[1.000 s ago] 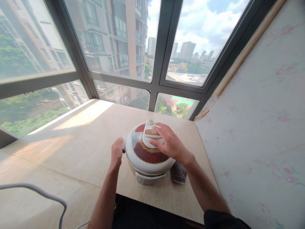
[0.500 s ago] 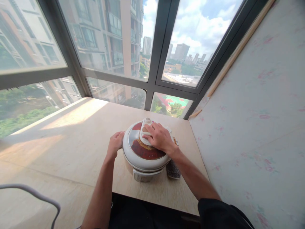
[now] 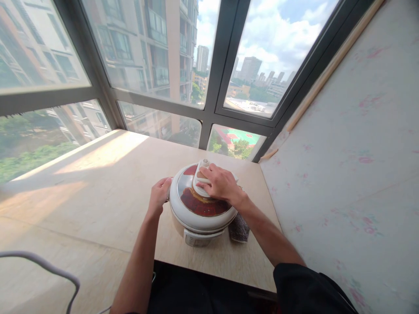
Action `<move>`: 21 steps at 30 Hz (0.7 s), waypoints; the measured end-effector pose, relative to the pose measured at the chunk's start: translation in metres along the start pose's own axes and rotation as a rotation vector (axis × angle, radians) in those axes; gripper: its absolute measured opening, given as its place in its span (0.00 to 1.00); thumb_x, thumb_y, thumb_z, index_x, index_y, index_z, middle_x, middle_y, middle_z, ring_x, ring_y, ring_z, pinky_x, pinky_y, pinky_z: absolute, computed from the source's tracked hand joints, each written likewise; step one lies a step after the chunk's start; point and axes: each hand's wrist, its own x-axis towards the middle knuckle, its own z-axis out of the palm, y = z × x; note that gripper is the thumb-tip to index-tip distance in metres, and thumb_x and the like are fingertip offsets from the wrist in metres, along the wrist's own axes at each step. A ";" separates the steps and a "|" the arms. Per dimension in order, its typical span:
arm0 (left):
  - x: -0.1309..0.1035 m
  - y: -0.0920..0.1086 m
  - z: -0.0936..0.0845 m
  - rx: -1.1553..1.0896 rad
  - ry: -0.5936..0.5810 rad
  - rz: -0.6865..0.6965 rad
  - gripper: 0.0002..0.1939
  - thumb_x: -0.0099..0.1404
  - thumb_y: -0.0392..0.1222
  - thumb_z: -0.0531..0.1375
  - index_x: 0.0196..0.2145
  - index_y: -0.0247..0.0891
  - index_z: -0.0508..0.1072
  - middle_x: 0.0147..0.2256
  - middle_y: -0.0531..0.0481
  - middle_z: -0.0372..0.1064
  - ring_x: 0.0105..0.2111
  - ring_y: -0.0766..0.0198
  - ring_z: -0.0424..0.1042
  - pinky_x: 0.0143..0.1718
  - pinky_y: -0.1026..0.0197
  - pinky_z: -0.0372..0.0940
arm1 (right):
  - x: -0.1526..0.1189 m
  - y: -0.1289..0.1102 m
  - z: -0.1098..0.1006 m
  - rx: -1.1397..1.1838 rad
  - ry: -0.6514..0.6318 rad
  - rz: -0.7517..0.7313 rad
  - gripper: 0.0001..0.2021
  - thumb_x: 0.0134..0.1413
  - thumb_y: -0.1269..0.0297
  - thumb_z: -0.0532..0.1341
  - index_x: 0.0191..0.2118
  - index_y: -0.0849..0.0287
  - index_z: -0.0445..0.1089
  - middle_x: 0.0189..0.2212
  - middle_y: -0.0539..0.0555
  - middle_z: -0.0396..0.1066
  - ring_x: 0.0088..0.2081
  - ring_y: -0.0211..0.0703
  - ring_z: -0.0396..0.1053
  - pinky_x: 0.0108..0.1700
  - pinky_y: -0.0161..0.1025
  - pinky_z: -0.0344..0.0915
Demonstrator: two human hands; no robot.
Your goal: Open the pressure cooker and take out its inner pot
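White plastic and clear glass make up the electric cooker [image 3: 199,218], a round countertop appliance standing near the right end of a pale wooden counter [image 3: 98,196], close to its near edge and just left of the marbled wall panel [image 3: 353,152]. Its glass lid [image 3: 199,205] is seated on the body, showing dark red and brown contents beneath; a white lid handle [image 3: 200,176] with a small round knob at its far end runs across the top. The right hand [image 3: 221,185] lies palm down over this handle, fingers wrapped across it from the right and closed on it, wrist bent slightly and forearm running back to the near right into a dark sleeve. The left hand [image 3: 159,195] is curled against the cooker's left flank, fingers closed where a side grip would sit, though the grip itself is hidden by the hand; its forearm extends straight back toward the near edge. The pairing reads as a bracing hold: one hand steadies the body so the pot does not slide while the other bears on the handle. A dark grey scouring pad [image 3: 238,229] lies flat on the counter, touching the cooker's near right side and partly under the right forearm. A grey cable [image 3: 49,266] loops across the near left. Large windows [image 3: 157,56] with dark frames stand behind, showing tower blocks and trees.
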 end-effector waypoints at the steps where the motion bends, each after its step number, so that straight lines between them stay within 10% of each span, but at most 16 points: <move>1: 0.000 -0.001 0.000 0.001 0.003 -0.005 0.30 0.47 0.59 0.62 0.39 0.31 0.80 0.27 0.49 0.71 0.24 0.66 0.62 0.23 0.64 0.56 | 0.000 -0.002 0.000 -0.004 -0.003 0.021 0.22 0.67 0.45 0.59 0.57 0.54 0.70 0.46 0.60 0.71 0.43 0.52 0.71 0.42 0.42 0.66; 21: -0.006 0.001 0.001 -0.029 0.009 -0.017 0.32 0.49 0.59 0.62 0.42 0.29 0.80 0.22 0.53 0.66 0.19 0.69 0.57 0.18 0.66 0.51 | 0.006 -0.047 -0.006 -0.085 -0.110 0.488 0.23 0.70 0.44 0.52 0.56 0.59 0.62 0.51 0.66 0.67 0.43 0.56 0.76 0.40 0.46 0.72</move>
